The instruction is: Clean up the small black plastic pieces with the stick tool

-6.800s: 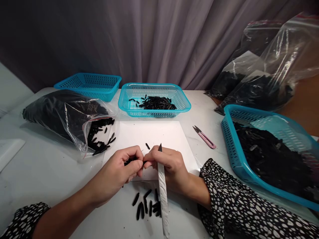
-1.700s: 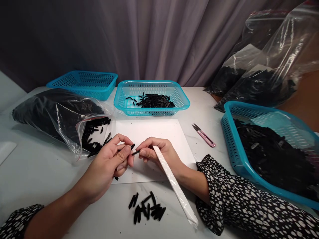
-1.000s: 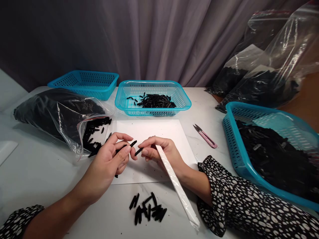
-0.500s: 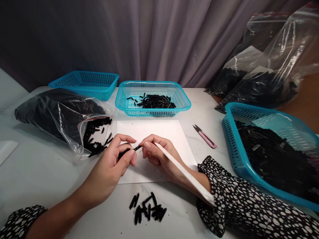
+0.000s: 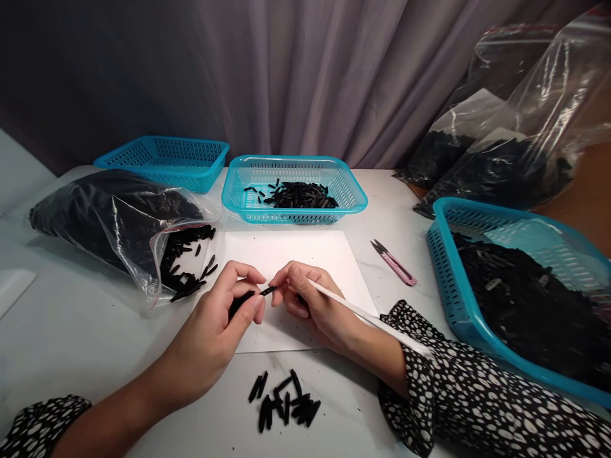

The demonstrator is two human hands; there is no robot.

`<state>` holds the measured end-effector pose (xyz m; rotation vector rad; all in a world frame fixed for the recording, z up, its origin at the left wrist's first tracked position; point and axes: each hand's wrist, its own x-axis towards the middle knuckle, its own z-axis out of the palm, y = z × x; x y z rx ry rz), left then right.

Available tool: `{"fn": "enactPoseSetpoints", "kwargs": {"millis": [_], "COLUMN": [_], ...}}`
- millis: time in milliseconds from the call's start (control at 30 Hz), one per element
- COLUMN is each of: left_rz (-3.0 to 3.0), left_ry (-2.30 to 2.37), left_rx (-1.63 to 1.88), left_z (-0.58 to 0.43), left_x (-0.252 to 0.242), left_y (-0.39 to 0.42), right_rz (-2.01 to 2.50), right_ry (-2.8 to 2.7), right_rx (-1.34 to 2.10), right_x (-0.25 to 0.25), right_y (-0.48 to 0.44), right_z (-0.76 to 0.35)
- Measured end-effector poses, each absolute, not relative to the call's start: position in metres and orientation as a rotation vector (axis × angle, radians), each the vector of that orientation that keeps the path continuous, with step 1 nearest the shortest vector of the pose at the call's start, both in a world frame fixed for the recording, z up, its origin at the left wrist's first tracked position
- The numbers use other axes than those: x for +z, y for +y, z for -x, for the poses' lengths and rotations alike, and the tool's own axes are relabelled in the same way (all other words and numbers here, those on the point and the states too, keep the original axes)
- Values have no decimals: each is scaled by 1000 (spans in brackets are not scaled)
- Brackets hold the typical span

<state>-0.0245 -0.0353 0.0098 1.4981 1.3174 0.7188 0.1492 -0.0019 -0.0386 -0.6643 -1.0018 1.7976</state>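
Note:
My left hand (image 5: pixel 217 324) is closed on a small black plastic piece (image 5: pixel 267 291), pinched between thumb and fingers over the white sheet (image 5: pixel 296 254). My right hand (image 5: pixel 312 305) faces it, fingertips at the piece's free end, and grips a long white-wrapped blade tool (image 5: pixel 367 316) whose handle runs back over my right wrist. Near the table's front edge lies a small heap of black pieces (image 5: pixel 284 404).
An open clear bag of black pieces (image 5: pixel 114 222) lies at the left. Three blue baskets stand around: one (image 5: pixel 162 159) at the back left, one (image 5: pixel 293 191) with some pieces, a large full one (image 5: pixel 515 286) at the right. Pink snips (image 5: pixel 394 262) lie beside the sheet. Two more bags (image 5: pixel 501 146) sit at the back right.
The white tool has swung from pointing toward me to lying low over my right wrist. Both hands stay together on the black piece above the sheet.

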Motion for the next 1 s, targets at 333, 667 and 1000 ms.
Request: {"fn": "enactPoseSetpoints", "kwargs": {"millis": [333,667,1000], "left_rz": [-1209,-845,-885], "left_ry": [1182,1192,1130], "left_rx": [781,839,813], "left_z": [25,26,25], "left_x": [9,15,13], "left_y": [-30,-23,-25], "right_rz": [702,725,709], "right_ry": [-959,-939,-892], "right_rx": [1872,1842,1838], "right_x": [-31,-34,-34], "right_y": [-3,-1,0], "right_z": [-151,-150,-152]}}
